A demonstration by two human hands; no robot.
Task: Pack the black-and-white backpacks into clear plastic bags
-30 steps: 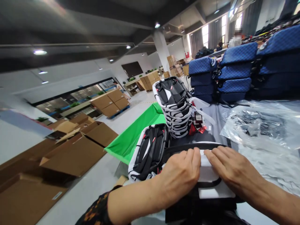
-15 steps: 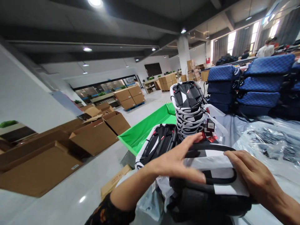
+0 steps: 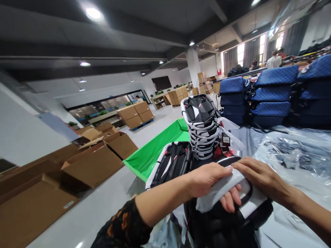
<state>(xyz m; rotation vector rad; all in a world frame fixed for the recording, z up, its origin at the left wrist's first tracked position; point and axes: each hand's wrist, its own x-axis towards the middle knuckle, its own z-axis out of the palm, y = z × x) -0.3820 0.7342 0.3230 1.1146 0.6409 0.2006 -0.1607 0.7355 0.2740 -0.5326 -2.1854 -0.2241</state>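
Observation:
A black, white and grey backpack [image 3: 254, 206] lies in front of me. Over it, a pale grey thin sheet [image 3: 219, 193] is lifted and folded, though I cannot tell whether it is paper, plastic or cloth. My left hand [image 3: 209, 181] grips this sheet, thumb above and fingertips showing beneath it. Bent over the backpack's far right edge, my right hand [image 3: 261, 175] has its fingertips on the sheet's upper edge, touching the left thumb. Another black and white backpack [image 3: 172, 162] lies just left. Behind stands a stack of similar backpacks [image 3: 200, 120] with tags hanging.
Blue checked bags [image 3: 274, 77] are stacked at the right. Clear plastic wrapping [image 3: 292, 155] covers dark items on the table. A green bin [image 3: 152, 148] stands beyond the left backpack. Open cartons [image 3: 93, 162] line the floor at left. People [image 3: 273, 61] are far back.
My left hand has closed from an open, spread pose and now holds the pale sheet, raised off the backpack. My right hand has shifted left to meet it. The view has turned slightly right.

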